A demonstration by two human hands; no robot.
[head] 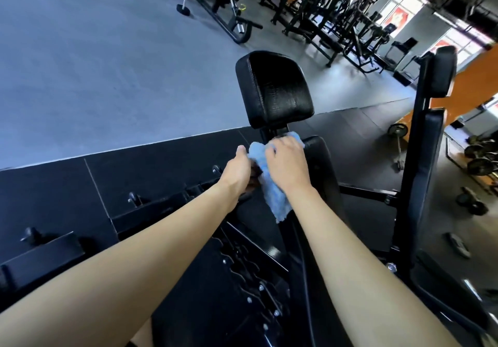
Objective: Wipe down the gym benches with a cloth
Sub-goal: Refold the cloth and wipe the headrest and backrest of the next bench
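Blue cloth (272,195) in right hand (287,163) — left hand (238,170) grip seemingly hidden.

Light-blue fluffy cloth (272,194) bunched on long pad of black bench (322,163), near square pad

The fingers of the left hand (237,170) are hidden behind the blue cloth (275,198), so its grip cannot be made out. The middle of the cloth is covered by the right hand (287,162), whose fingertips are buried in the folds. The upper end of the long back pad (320,163) is concealed under cloth and hands. Both forearms are cut off by the lower edge. The far machines (323,9) are blurred into a dark tangle, and the wall posters (398,18) are too small to be read. The weights (482,158) are clipped by the right edge. A flat object on the floor (458,244) cannot be identified.
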